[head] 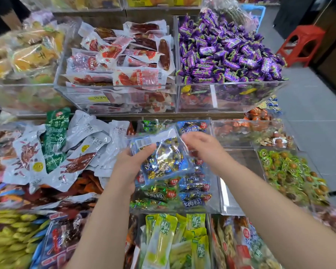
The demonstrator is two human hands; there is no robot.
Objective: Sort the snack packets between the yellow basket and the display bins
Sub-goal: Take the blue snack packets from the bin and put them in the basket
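Snack packet [163, 160] of blue-gold sweets held just over the middle bin [220, 191]; left hand [128, 167] grips its left edge, thumb on top, right hand [204, 148] pinches the top right corner. Best lay it flat on matching packets [192, 200], letting both sides go together

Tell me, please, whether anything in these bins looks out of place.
A green packet lies among the white packets in the bin left of the blue sweet bag. It is the only green one in that pile, so it looks misfiled.
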